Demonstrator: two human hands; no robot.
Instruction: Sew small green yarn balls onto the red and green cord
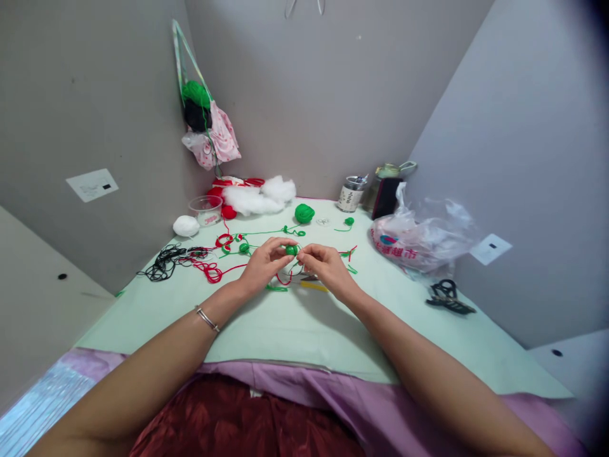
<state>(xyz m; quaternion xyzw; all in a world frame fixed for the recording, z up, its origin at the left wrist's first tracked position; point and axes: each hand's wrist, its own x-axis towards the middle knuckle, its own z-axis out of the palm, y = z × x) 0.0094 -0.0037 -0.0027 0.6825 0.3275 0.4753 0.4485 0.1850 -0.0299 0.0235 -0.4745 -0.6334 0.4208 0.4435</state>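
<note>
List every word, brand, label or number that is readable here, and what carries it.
"超市", pink, on the crumpled translucent plastic bag; the characters before it are distorted.
Dark cylindrical tin with pale label: characters too small to read.
Clear round plastic tub: reddish marking, blurred.
White rectangular wall plate at left: faint print, unreadable.

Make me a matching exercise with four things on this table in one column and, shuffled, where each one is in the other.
1. small green piece
2. black hair claw
3. white yarn ball
4. tangled black yarn

A. right of the table, in front of the plastic bag
B. between both hands' fingers
C. left, nearer than the white ball
D. beside the clear plastic cup

Pairs: 1-B, 2-A, 3-D, 4-C
</note>
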